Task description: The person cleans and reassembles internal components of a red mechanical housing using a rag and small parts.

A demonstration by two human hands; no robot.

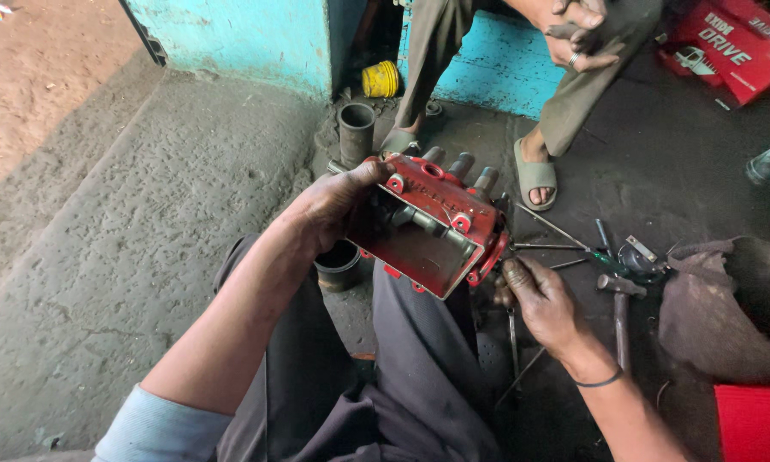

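The left hand (pixel 338 205) grips the red metal pump housing (pixel 428 227) by its end — heavy, rigid, greasy-looking — while the right hand (pixel 543 299) steadies the lower corner, fingers curled over a small part.

The grimy concrete floor (pixel 145 257) carries a hammer (pixel 620 308), screwdrivers (pixel 564 246), a metal cylinder (pixel 356 130), a yellow cup (pixel 380 79) and a dark rag (pixel 719 308).

left hand (pixel 338 205) gripping red pump housing (pixel 428 227), right hand (pixel 543 299) beneath its edge
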